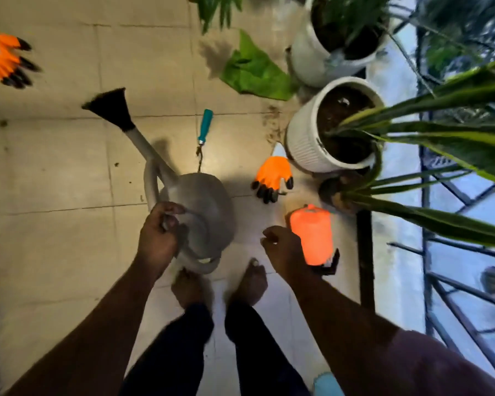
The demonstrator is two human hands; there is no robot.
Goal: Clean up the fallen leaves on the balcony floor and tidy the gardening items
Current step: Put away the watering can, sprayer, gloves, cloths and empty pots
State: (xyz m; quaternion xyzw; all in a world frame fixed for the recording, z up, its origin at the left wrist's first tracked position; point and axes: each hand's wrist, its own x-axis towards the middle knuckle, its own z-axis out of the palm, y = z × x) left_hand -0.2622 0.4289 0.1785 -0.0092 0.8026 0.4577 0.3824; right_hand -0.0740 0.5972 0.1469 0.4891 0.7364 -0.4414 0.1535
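Head view looks straight down on a person standing barefoot on pale floor tiles (55,172); the left hand (159,232) curls its fingers round the top handle of a grey watering can (195,212), a grip that suits lifting it upright and carrying it off, with the long spout and dark rose pointing away toward upper left; the right hand (283,250) hangs beside an orange spray bottle (312,235), fingers loosely curled and holding nothing that I can make out, probably about to reach for it, though whether it touches the bottle I cannot tell. Just beyond the can lies a small hand tool with a teal handle (205,124); an orange glove with black fingertips (273,177) lies near the foot of a white ribbed pot (300,141); its partner glove (6,61) sits well apart at the far left edge. One large fallen green leaf (255,70) rests on the tiles between the tool and a second white pot (306,58), with soil crumbs scattered close by, so sweeping seems not yet done. Dark metal railing (425,212) borders the balcony on the right, long striped leaves arching over it.
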